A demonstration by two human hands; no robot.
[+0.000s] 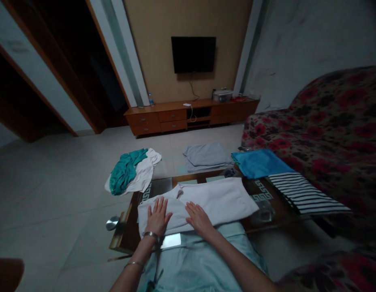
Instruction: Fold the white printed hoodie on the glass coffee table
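A white garment (218,198), folded into a long strip, lies across the glass-topped coffee table right in front of me. My left hand (158,217) rests flat on its left part, fingers spread. Near the garment's middle, my right hand (198,219) lies flat with its fingers stretched out. A small dark mark, perhaps a label, shows at the garment's upper edge between the hands. Neither hand grips the cloth. Bracelets circle my left wrist.
Crumpled green and white clothes (127,172) lie at the table's far left. Folded grey cloth (208,156) sits at the far middle. To the right are a blue folded cloth (263,162) and a striped one (306,192). A flowered sofa (321,121) stands at right.
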